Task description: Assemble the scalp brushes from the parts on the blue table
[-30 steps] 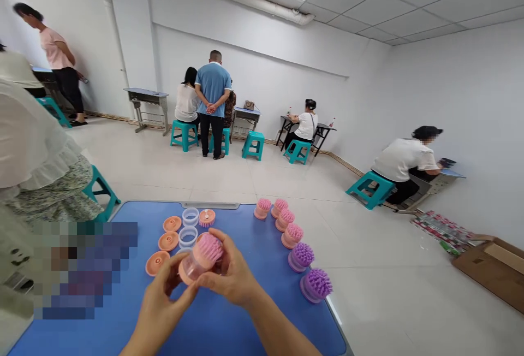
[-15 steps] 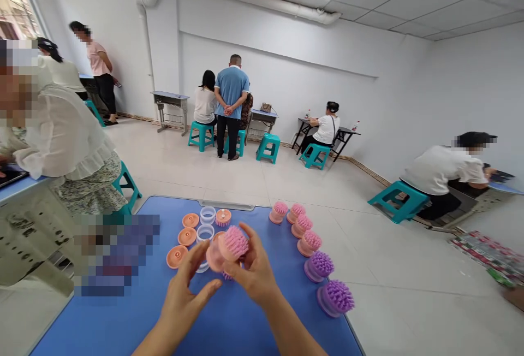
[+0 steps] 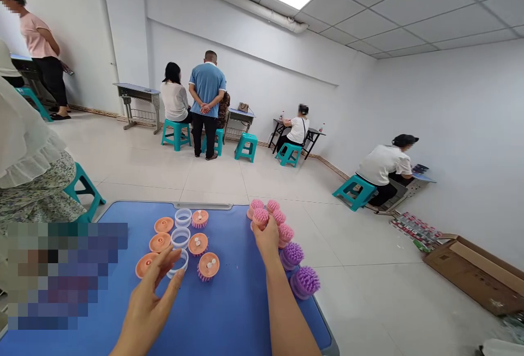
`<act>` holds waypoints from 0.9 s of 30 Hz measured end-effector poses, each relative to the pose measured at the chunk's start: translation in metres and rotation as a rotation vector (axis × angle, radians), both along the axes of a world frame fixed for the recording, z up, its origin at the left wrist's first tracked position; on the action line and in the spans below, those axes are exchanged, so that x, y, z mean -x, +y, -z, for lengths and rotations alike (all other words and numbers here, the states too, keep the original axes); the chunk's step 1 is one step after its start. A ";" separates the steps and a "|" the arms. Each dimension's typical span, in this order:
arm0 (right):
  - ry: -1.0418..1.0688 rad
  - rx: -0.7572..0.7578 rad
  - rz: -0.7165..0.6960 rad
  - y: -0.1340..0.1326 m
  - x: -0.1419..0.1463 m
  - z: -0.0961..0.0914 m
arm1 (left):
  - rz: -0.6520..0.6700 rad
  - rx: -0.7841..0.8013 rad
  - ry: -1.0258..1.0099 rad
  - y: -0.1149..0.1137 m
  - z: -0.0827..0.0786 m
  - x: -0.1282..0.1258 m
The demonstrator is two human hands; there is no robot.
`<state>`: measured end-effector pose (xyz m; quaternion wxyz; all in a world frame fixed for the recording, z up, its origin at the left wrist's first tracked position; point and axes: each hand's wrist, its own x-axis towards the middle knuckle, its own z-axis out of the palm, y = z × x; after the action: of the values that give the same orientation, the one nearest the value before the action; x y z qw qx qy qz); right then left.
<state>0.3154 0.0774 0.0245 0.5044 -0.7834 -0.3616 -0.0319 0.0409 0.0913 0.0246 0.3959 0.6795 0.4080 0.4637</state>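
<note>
My right hand [image 3: 267, 238] grips a pink-bristled brush [image 3: 260, 217] at the near end of a row of assembled pink and purple brushes [image 3: 285, 234] on the blue board [image 3: 233, 301]. My left hand [image 3: 149, 304] is open and empty, its fingertips close to a clear plastic ring [image 3: 178, 264]. An orange disc [image 3: 145, 264] lies just beyond those fingers. Several more discs and rings lie in columns. Beside them are several pink bristle heads [image 3: 208, 266], white pegs facing up.
A co-worker in a floral skirt [image 3: 33, 192] sits at the left of the board, beside a blurred patch. The board's right edge meets a tiled floor. Further off, people sit at desks on teal stools. A cardboard box [image 3: 470, 274] lies at the lower right.
My hands have parted. The left has let go and dropped back near the rings, while the right has carried the pink brush rightward to the row. The view has swung slightly.
</note>
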 end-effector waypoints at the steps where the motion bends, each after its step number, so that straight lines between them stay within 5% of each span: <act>1: 0.015 0.030 0.016 0.000 -0.001 0.001 | 0.006 0.001 0.008 0.001 0.001 0.000; 16: 0.049 0.184 0.034 -0.002 -0.006 0.004 | -0.009 0.045 0.078 0.002 0.000 0.000; 27: -0.012 0.089 -0.052 -0.021 0.016 -0.029 | -0.145 -0.002 0.076 0.005 -0.008 0.005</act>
<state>0.2995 0.0561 0.0534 0.4678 -0.7951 -0.3859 -0.0074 0.0361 0.0968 0.0326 0.3449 0.6657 0.4703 0.4655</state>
